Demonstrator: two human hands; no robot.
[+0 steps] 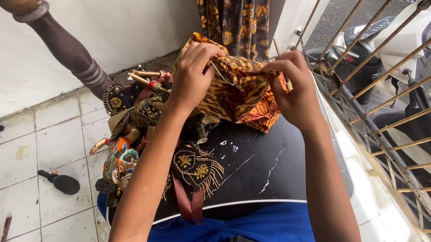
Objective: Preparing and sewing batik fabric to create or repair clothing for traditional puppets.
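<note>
**Both Hands Gripped a Batik Cloth Above a Black Board**

The left hand [192,75] was closed on the left edge of a brown-and-orange batik cloth [241,89], with the fingers curled over the fabric. The right hand [296,89] was closed on the right edge of the same cloth, pinching it between thumb and fingers. A thin pale stick [288,84] protruded from under the right hand; whether the hand also gripped it could not be determined.

The cloth was bunched between the two hands and hung down to the far end of a black board [253,166]. The board lay across the person's lap, over blue fabric [273,230], and showed white scratches on its surface.

A cluster of ornate puppets [136,128] with gold-embroidered black costumes lay on the left part of the board and beside it, just under the left forearm. A carved puppet head [119,165] with a painted face sat at the near left of the cluster.

A turned dark wooden post [67,47] stood at upper left against the white wall. A small black paddle-shaped tool [61,182] lay on the tiled floor [33,154], well apart from the hands. A metal grille [404,126] ran along the right, with a scooter [397,44] beyond it.
</note>
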